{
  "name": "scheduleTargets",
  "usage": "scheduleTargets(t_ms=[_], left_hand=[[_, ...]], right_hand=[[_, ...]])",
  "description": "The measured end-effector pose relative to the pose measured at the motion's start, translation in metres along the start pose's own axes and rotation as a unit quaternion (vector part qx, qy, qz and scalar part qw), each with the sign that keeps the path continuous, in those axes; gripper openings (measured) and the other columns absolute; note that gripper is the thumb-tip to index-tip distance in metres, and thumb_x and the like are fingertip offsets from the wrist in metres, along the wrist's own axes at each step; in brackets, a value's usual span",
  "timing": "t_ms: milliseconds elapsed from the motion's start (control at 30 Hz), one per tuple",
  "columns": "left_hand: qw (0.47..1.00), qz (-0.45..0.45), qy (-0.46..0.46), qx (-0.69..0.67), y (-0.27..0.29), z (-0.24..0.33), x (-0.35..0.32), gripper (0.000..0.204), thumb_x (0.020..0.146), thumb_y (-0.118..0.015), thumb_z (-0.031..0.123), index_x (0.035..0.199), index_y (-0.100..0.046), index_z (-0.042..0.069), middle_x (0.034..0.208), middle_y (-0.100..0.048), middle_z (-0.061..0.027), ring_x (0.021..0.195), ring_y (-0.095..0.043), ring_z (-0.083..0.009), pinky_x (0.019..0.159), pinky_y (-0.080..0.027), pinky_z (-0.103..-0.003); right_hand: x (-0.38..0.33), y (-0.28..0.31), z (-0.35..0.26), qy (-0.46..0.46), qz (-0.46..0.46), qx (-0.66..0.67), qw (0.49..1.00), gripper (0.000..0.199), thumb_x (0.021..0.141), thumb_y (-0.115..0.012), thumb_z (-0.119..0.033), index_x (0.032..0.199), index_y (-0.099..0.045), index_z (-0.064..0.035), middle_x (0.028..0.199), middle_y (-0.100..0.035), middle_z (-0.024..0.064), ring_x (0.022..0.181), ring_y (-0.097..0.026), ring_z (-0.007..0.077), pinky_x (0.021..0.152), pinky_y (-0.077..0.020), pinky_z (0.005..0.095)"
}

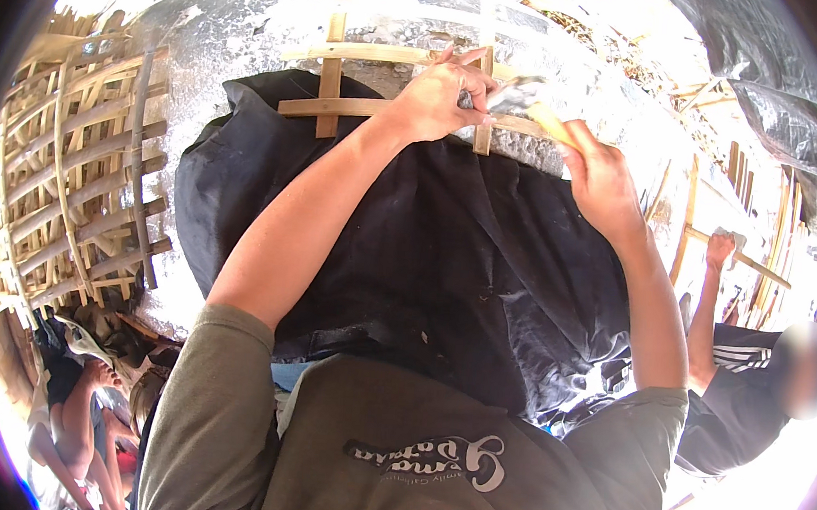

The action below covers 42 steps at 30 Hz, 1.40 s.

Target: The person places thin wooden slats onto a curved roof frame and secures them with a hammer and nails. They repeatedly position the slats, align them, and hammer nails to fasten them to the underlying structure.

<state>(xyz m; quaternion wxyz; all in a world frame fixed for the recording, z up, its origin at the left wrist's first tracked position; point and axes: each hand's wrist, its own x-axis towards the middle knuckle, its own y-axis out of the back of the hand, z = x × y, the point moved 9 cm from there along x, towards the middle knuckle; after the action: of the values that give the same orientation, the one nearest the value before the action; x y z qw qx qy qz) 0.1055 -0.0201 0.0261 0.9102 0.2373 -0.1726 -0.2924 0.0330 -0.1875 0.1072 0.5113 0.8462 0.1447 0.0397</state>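
A lattice of pale bamboo slats [352, 108] lies across my lap and the grey surface beyond it, its crosswise and lengthwise strips overlapping. My left hand [441, 96] is closed in a pinch at a right-hand crossing of the slats; what its fingers hold is too small or hidden to make out. In my right hand [603, 179] is a hammer, gripped by its light wooden handle [548, 123]. The hammer's metal head [517, 94] is smeared by motion and sits just right of my left fingers. Black cloth [400, 245] covers my legs under the near ends of the slats.
A woven bamboo panel [64, 174] stands at the left. To the right, another person [735, 401] holds up a tool with a long handle. Bare limbs of other people [85, 412] show at the lower left. Grey plastic sheeting [787, 120] hangs at the upper right.
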Motion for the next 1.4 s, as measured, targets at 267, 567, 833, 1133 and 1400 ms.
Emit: scheduleTargets(t_ms=[267, 567, 833, 1133, 1400], left_hand=[[1.0, 0.006, -0.017, -0.012, 0.0, -0.004, -0.003, 0.02, 0.08, -0.081, 0.01, 0.073, -0.063, 0.006, 0.12, -0.072, -0.0072, 0.149, -0.037, -0.0311, 0.127, -0.008, -0.056], [1.0, -0.015, 0.012, 0.001, 0.0, -0.001, -0.002, 0.019, 0.083, -0.08, 0.012, 0.076, -0.064, 0.006, 0.125, -0.07, -0.0139, 0.15, -0.037, -0.0276, 0.128, -0.01, -0.053], [1.0, 0.001, -0.009, -0.016, 0.001, 0.0, 0.0, 0.02, 0.081, -0.081, 0.012, 0.074, -0.064, 0.004, 0.122, -0.072, -0.0127, 0.149, -0.037, -0.0306, 0.127, -0.009, -0.055], [1.0, -0.015, -0.007, -0.007, -0.004, -0.003, 0.002, 0.014, 0.08, -0.079, 0.007, 0.076, -0.066, 0.005, 0.124, -0.072, -0.0106, 0.148, -0.039, -0.029, 0.127, -0.009, -0.055], [1.0, -0.001, 0.01, -0.011, -0.001, -0.002, -0.003, 0.014, 0.081, -0.078, 0.007, 0.076, -0.065, 0.005, 0.124, -0.072, -0.0087, 0.148, -0.039, -0.0285, 0.127, -0.009, -0.054]], right_hand=[[-0.001, 0.002, 0.004, -0.009, 0.035, 0.018, 0.999, 0.017, 0.098, -0.058, -0.009, 0.114, -0.055, -0.0077, 0.083, -0.066, 0.023, 0.078, -0.067, 0.045, 0.066, -0.0493, 0.0518], [0.001, -0.004, 0.004, -0.011, -0.001, -0.004, 1.0, 0.015, 0.099, -0.058, -0.012, 0.113, -0.055, -0.0084, 0.083, -0.067, 0.0228, 0.078, -0.066, 0.0459, 0.065, -0.0487, 0.053], [-0.001, 0.013, -0.002, 0.041, 0.142, 0.022, 0.989, 0.013, 0.102, -0.057, -0.015, 0.112, -0.055, -0.0067, 0.079, -0.065, 0.0245, 0.076, -0.065, 0.047, 0.067, -0.0486, 0.0533], [-0.001, 0.003, -0.006, 0.01, 0.045, -0.004, 0.999, 0.016, 0.101, -0.056, -0.012, 0.116, -0.056, -0.006, 0.084, -0.066, 0.0235, 0.08, -0.065, 0.0464, 0.067, -0.0489, 0.052], [0.0, -0.005, -0.006, -0.001, 0.004, -0.027, 1.0, 0.015, 0.101, -0.056, -0.01, 0.114, -0.053, -0.0048, 0.083, -0.065, 0.0228, 0.08, -0.064, 0.0469, 0.068, -0.0472, 0.0533]])
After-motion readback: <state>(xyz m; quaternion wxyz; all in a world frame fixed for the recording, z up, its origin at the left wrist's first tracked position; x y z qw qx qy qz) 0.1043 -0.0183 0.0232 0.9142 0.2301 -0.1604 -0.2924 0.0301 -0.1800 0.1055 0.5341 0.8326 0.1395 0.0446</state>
